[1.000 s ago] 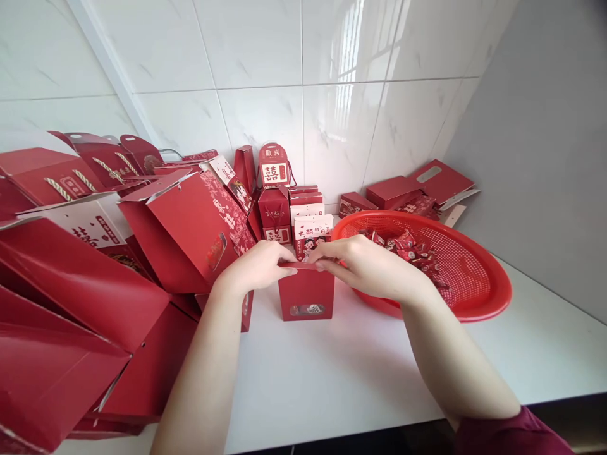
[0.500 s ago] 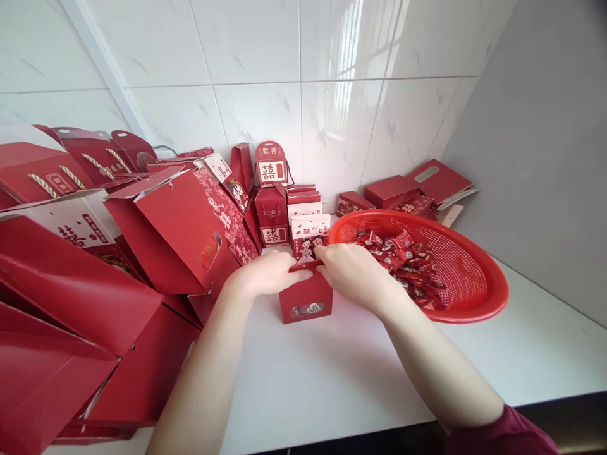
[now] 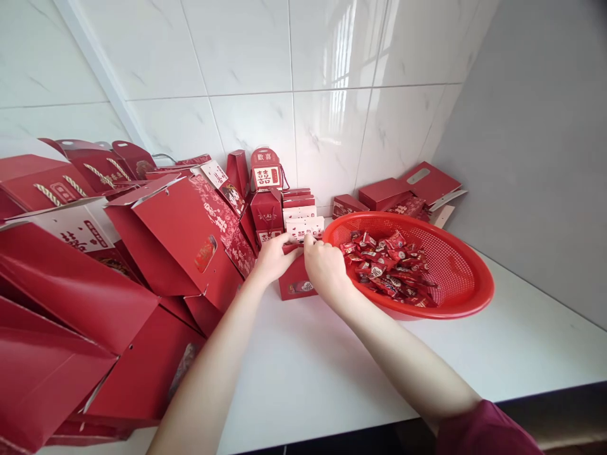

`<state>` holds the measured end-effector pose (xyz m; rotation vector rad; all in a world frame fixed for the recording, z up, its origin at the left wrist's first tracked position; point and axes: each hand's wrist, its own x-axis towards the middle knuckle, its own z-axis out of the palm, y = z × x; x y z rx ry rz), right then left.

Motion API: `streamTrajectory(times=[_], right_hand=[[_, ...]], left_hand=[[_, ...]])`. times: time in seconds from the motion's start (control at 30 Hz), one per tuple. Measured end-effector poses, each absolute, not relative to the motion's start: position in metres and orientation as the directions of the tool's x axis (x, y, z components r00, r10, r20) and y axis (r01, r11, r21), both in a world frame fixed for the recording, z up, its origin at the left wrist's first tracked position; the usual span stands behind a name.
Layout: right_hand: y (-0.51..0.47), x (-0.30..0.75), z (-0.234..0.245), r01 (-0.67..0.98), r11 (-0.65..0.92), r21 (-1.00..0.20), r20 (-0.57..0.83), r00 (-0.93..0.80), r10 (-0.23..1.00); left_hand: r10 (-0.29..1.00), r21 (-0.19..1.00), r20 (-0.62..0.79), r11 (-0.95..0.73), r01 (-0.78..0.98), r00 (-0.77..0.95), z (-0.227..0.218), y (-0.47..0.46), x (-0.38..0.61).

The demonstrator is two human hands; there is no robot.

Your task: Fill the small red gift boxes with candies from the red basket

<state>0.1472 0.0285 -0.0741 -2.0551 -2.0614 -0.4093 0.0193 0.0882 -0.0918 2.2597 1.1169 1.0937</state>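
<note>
A small red gift box [image 3: 294, 275] with a clear window low on its front stands upright on the white table, wrapped sweets showing through the window. My left hand [image 3: 275, 256] pinches its top edge at the left. At the right of the same edge, my right hand [image 3: 327, 266] has its fingers curled in and covers part of the box front. Directly behind it stands a row of similar boxes with white printed tops [image 3: 306, 224]. Close to my right hand is a red plastic basket [image 3: 467, 278] holding many red-wrapped sweets [image 3: 393, 265].
Large red boxes [image 3: 171, 234] are heaped along the left side. A rounded red box [image 3: 266, 169] sits on another at the back. Flat red cartons [image 3: 386, 193] lie behind the basket. A tiled wall [image 3: 256, 126] and a grey panel [image 3: 535, 158] bound the table [image 3: 303, 373].
Both hands have moved the small red box back toward the row behind it. My right hand now covers more of its front. The camera view has shifted slightly.
</note>
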Motion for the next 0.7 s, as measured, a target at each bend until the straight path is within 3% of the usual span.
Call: streamTrajectory(times=[0.13, 0.43, 0.7], right_hand=[[0.037, 0.139, -0.090, 0.998, -0.056, 0.038, 0.417, 0.035, 0.908], [0.044, 0.142, -0.095, 0.999, -0.042, 0.014, 0.461, 0.031, 0.887], [0.042, 0.162, -0.071, 0.995, -0.084, -0.052, 0.201, 0.093, 0.975]], left_hand=[[0.718, 0.634, 0.691, -0.656, 0.410, 0.080, -0.120, 0.093, 0.030], [0.684, 0.673, 0.716, -0.622, 0.400, -0.140, -0.148, 0.095, 0.039], [0.714, 0.715, 0.674, -0.564, 0.413, -0.191, -0.175, 0.104, 0.039]])
